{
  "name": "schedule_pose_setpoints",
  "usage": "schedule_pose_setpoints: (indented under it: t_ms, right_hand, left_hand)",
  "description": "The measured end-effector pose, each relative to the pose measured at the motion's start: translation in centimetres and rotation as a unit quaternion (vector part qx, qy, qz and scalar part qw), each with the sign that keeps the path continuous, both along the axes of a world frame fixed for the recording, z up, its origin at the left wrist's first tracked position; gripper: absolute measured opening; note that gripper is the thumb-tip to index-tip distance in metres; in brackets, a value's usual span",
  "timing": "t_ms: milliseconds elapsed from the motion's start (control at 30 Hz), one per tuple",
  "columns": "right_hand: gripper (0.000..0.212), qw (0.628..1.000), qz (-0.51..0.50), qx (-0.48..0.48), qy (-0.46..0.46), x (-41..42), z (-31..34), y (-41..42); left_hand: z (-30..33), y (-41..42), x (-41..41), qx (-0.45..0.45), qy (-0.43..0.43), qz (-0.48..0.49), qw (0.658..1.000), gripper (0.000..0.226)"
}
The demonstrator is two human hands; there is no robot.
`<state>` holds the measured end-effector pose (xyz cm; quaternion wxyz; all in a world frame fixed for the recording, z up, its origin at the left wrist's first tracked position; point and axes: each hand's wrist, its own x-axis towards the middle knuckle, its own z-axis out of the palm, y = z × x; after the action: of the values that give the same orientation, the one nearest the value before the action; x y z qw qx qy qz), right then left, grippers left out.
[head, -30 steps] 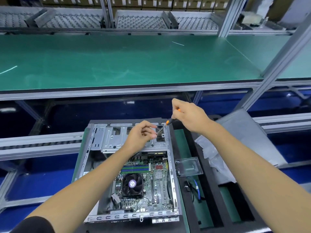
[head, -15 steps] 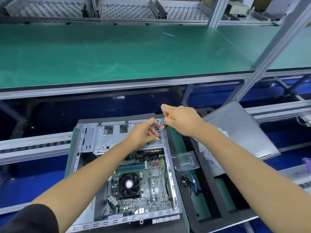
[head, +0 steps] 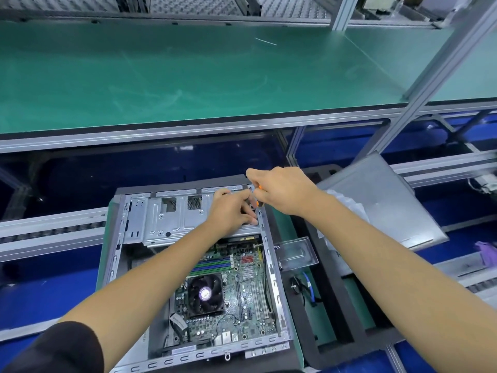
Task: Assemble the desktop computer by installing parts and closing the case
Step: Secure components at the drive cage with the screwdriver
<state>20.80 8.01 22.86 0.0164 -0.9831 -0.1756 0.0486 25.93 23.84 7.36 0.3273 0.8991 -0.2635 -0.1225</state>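
Right hand (head: 282,191) gripped screwdriver (head: 258,196) at the far right corner of the open case (head: 271,278); left hand (head: 232,211) curled on drive cage (head: 172,219), its hold unclear. Risk: tip slipping, screw dropping onto motherboard (head: 242,292).

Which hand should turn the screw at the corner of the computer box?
The right hand, probably. It already grips the orange-handled screwdriver, pointed down at the case's far right corner. The left hand rests on the metal drive cage beside it, better suited to steadying.

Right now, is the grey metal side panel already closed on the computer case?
No, the grey metal side panel lies beside the open computer case, whose green motherboard is exposed.
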Motion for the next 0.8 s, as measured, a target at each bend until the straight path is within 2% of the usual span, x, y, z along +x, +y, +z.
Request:
schedule_pose_setpoints:
  t_ms: [167, 267, 367, 533, 667, 800]
  right_hand:
    - [0.011, 1.0, 0.005, -0.016, -0.003, 0.3, 0.1, 0.4]
    - [0.01, 1.0, 0.0, -0.025, 0.003, 0.7, 0.1, 0.5]
    - [0.011, 0.999, 0.003, -0.034, 0.006, 1.0, 0.0, 0.7]
    - [0.011, 1.0, -0.004, -0.023, 0.001, 1.2, -0.4, 0.7]
    - [0.009, 0.999, -0.024, -0.024, -0.004, 1.3, -0.6, 0.4]
    - [0.014, 0.998, -0.047, -0.036, -0.012, 1.3, -0.8, 0.5]
  left_hand:
    - [0.2, -0.2, 0.3, 0.043, -0.035, -0.014, 0.998, 0.029]
    - [0.9, -0.3, 0.2, 0.066, -0.047, -0.032, 0.996, 0.032]
    - [1.1, -0.2, 0.0, 0.074, -0.071, -0.03, 0.994, 0.023]
    - [1.4, -0.4, -0.5, 0.076, -0.05, -0.011, 0.996, 0.026]
    - [2.6, 0.4, 0.1, 0.023, 0.045, -0.044, 0.998, 0.025]
    - [3.7, 0.6, 0.0, -0.095, 0.053, -0.032, 0.994, 0.028]
